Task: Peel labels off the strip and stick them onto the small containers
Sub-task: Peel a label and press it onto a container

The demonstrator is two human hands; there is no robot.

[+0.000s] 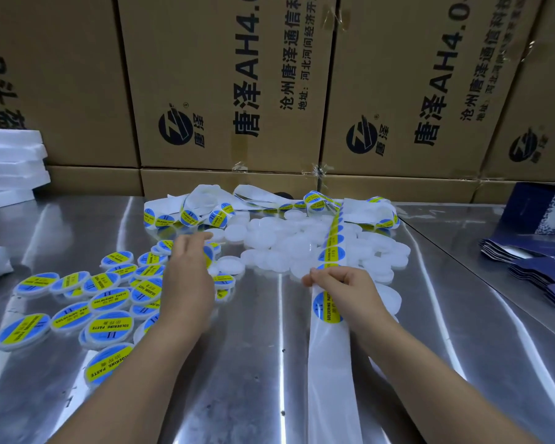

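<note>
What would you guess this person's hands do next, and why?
Probably the left hand swings right to pick up a bare white container from the unlabelled pile. It hovers, blurred, over the labelled containers, and I cannot tell whether it holds one. The right hand pinches the label strip just below a fresh label, so a container to stick it on seems needed.

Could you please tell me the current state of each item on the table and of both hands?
label strip, draped over the plain containers, near end bare backing
right hand, pinches the label strip
left hand, blurred, grip unclear
labelled containers, lying loose, labels showing
plain containers, piled, unlabelled
cardboard boxes, taped shut
</note>
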